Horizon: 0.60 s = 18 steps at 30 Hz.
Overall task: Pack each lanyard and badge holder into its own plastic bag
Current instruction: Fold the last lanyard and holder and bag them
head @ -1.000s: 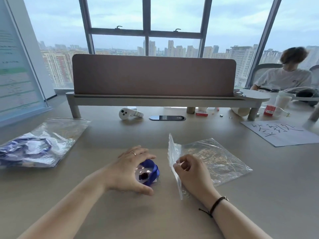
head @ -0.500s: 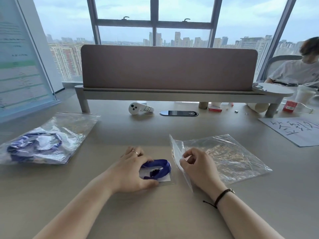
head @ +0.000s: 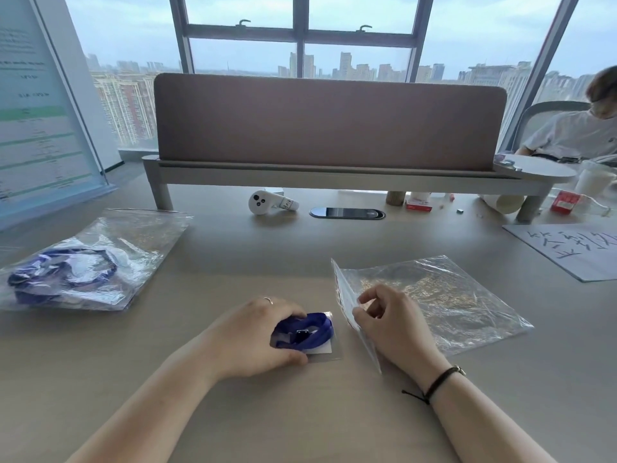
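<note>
Left hand (head: 253, 339) curled around coiled blue lanyard (head: 305, 330) and clear badge holder (head: 322, 350), both flat on desk (head: 300, 412), holder's long side running left-right. Right hand (head: 390, 324) just beside, pinching raised mouth of empty plastic bag (head: 434, 295); mouth facing left toward lanyard, bag's length stretching right and away. Bare desk all around near edge. Far left, filled bags (head: 93, 262) with blue lanyards inside. Farther back, white controller (head: 267, 202), handwritten sheet (head: 574, 250) at right, characters unreadable, then brown divider (head: 330, 118).
</note>
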Each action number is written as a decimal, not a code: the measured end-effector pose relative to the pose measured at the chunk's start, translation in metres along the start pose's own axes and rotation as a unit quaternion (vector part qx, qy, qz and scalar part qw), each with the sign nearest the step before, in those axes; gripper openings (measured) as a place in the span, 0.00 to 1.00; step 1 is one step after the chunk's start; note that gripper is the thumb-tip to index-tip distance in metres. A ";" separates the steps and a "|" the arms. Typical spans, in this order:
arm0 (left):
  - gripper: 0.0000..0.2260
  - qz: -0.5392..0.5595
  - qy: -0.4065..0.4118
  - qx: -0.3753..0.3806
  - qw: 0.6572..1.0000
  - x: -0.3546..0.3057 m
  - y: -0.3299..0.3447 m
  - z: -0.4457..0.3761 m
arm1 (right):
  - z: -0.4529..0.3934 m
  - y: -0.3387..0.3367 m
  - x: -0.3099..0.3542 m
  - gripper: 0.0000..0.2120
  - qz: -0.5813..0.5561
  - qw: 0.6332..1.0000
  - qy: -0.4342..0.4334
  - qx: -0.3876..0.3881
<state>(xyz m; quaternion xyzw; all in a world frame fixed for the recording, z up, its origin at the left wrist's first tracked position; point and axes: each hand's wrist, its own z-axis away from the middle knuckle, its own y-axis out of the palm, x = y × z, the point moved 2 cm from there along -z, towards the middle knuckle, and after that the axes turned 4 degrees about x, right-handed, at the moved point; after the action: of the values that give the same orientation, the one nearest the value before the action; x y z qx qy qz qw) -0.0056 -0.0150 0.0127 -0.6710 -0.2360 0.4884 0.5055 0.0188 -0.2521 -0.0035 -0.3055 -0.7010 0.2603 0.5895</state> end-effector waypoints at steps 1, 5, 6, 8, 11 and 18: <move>0.24 0.005 0.000 0.008 1.000 -0.001 0.000 0.001 | 0.001 0.000 0.000 0.04 0.005 1.000 -0.002 0.005; 0.25 0.047 -0.011 0.006 0.999 -0.002 -0.002 0.002 | 0.004 -0.001 0.002 0.06 0.019 0.999 -0.014 0.023; 0.26 0.065 -0.019 0.002 0.998 -0.002 -0.002 0.002 | 0.004 -0.002 0.002 0.06 0.020 0.999 -0.016 0.026; 0.28 0.098 -0.035 0.000 0.995 -0.001 -0.002 0.002 | 0.005 -0.002 0.002 0.07 0.023 0.999 -0.020 0.034; 0.30 0.138 -0.056 0.015 0.989 0.001 -0.002 0.001 | 0.007 -0.002 0.003 0.08 0.026 0.998 -0.031 0.044; 0.27 0.132 -0.039 0.001 0.991 -0.002 0.000 0.006 | 0.009 -0.001 0.003 0.11 0.021 0.997 -0.037 0.065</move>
<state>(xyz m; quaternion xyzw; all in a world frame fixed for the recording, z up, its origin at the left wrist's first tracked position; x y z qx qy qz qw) -0.0120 -0.0137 0.0130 -0.6764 -0.1647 0.5765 0.4279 0.0093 -0.2501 -0.0024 -0.2711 -0.6975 0.3285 0.5763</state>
